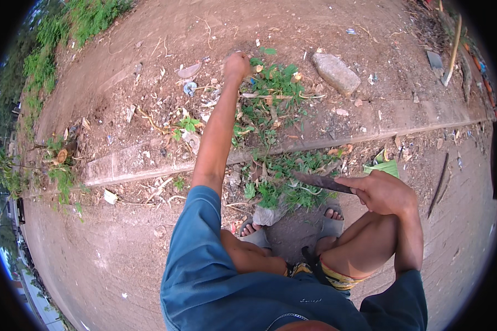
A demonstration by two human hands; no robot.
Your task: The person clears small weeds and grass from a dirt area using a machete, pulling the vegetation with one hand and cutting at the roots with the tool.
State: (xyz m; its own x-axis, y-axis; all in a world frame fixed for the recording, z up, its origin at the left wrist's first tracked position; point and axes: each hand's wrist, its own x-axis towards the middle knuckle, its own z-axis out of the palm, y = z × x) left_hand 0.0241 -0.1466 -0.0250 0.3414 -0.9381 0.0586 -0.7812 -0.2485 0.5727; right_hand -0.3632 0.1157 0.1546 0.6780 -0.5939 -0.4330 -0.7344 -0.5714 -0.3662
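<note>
Looking down, from the far left, on green bushes (44, 60) along the curved rim, with slivers of bright sky and built structures beyond. Next, coming to a cut stump (62, 156), with feathery greenery (63, 179) just below, near the left end of a low concrete kerb (127, 165). Following that kerb rightward, bent by the lens, between bare reddish-brown earth (149, 33) on the far side and brown ground (83, 248) on the near side. Finding a pale scrap (110, 196) just short of the kerb, amid dry twigs and litter strewn along both sides. Farther over, noting a bluish crumpled piece (190, 88) on the earth, left of the outstretched left hand (237, 67). Seeing that hand curled into a fist at the left edge of a leafy green clump (279, 83); cannot tell whether gripping any stem. Tracing more greenery across the kerb to low weeds (309, 163) in front of two sandalled feet (254, 229). Meeting there a dark-bladed knife (326, 182), pointed left over the weeds; cannot tell whether touching them. Passing a large pale stone (337, 73) on the far earth, then reaching the right hand (385, 193), closed around the knife's rear end, one finger stretched along it. Ending with a broad green leaf (384, 165) just beyond that hand, a thin dark stick (438, 186) on the near ground, and a pale pole (453, 52) at the far right.
</note>
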